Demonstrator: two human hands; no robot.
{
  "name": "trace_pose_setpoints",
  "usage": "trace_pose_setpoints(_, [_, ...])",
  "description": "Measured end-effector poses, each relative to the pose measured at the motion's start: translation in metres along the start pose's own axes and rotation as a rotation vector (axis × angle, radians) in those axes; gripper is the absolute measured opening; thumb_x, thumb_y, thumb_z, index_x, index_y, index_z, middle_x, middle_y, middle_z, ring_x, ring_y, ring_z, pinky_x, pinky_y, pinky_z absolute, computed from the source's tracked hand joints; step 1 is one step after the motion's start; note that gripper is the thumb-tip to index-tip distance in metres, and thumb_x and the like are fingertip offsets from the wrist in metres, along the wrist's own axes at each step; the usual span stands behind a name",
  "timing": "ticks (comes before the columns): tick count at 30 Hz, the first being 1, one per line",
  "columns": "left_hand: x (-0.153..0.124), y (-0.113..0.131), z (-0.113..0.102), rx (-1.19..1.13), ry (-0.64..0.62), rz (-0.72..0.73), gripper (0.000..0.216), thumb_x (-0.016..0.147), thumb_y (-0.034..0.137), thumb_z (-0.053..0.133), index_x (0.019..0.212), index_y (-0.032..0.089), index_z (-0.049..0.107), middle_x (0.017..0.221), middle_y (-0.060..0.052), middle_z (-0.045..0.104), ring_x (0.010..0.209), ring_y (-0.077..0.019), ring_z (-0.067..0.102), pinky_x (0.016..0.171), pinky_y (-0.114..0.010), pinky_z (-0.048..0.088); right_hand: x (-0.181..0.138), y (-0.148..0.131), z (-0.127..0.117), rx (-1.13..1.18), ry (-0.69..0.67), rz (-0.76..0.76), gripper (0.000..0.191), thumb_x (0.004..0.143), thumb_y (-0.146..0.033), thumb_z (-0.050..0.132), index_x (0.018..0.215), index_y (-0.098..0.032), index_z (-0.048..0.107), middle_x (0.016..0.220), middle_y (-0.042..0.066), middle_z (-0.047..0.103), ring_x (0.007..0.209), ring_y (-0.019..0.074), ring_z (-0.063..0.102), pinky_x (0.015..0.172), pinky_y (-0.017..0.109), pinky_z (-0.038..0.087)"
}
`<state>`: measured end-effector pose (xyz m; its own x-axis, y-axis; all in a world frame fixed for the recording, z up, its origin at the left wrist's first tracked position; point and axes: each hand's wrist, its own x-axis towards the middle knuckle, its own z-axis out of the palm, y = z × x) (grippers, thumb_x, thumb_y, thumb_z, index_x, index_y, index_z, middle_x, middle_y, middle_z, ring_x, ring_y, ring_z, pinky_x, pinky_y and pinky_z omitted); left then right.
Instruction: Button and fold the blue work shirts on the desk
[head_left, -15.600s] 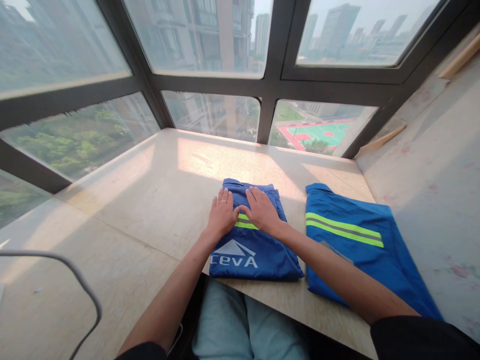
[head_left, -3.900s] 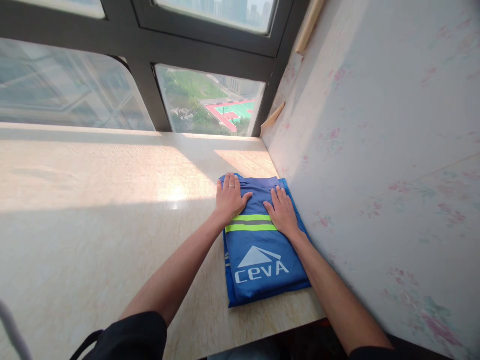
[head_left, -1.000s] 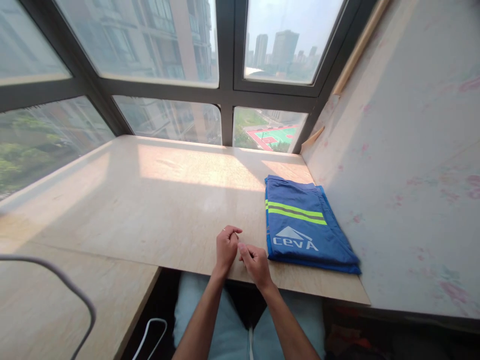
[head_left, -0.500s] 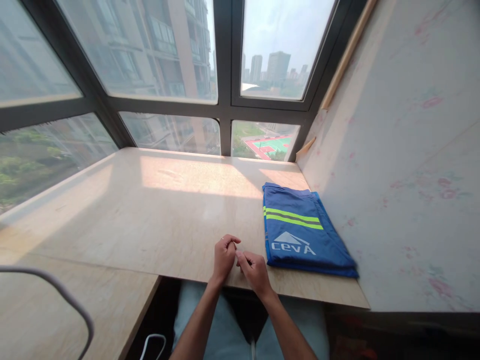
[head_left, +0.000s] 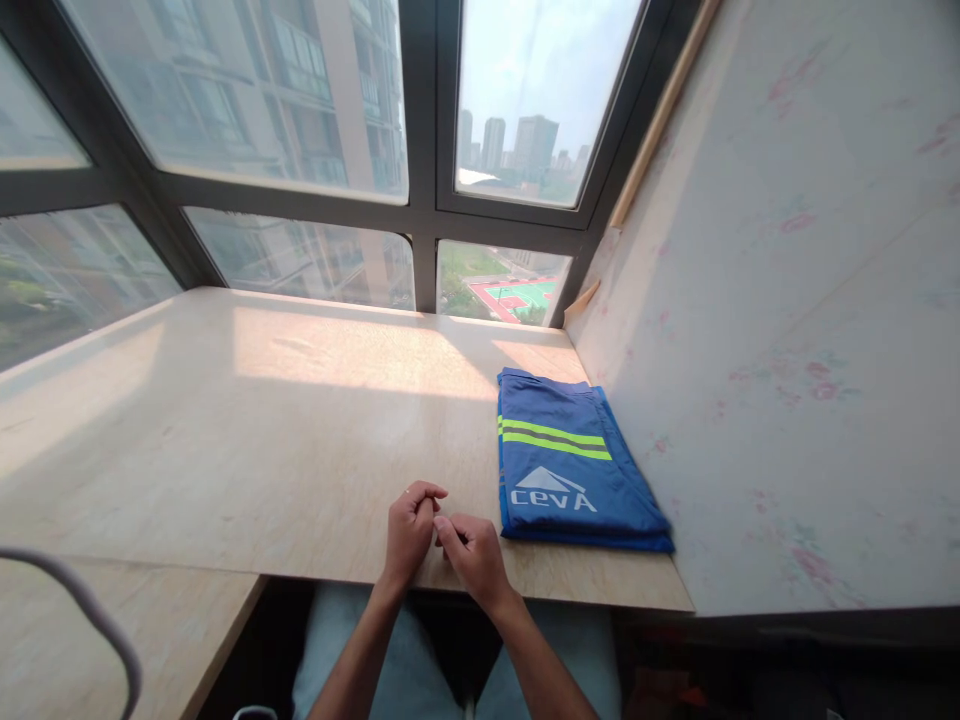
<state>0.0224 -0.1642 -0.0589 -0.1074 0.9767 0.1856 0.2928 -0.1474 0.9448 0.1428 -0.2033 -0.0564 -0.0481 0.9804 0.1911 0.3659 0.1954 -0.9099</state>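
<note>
A folded blue work garment with yellow-green reflective stripes and a white CEVA logo lies on the pale wooden tabletop, close against the right wall. My left hand and my right hand rest together at the table's near edge, left of the garment. Both have their fingers curled in, fingertips touching each other, with nothing visible in them. A ring shows on my left hand. Neither hand touches the garment.
Large windows with dark frames run along the far and left sides of the table. A floral-patterned wall closes the right side. A curved grey tube shows at the lower left. My light-trousered legs are under the table.
Earlier both hands pressed flat on the folded garment, which then lay by the right wall. Over the last second the hands stay curled together at the table edge; only the view shifts slightly.
</note>
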Motion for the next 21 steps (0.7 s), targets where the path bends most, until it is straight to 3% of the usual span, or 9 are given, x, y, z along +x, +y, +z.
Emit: trace_pose_setpoints(21, [0.0005,0.0013,-0.0001,-0.007,-0.009,-0.011,0.023,0.073,0.022,0.044,0.072,0.02,0.067,0.063,-0.001,0.064,0.06,-0.0162,0.06,0.058,-0.027,0.047,-0.0009,0.0005,-0.0005,-0.002,0.016,-0.026,0.047,0.095,-0.041,0.047,0.059,-0.018,0.064,0.055,-0.001,0.059,0.053,0.0119,0.053,0.056,0.024,0.036])
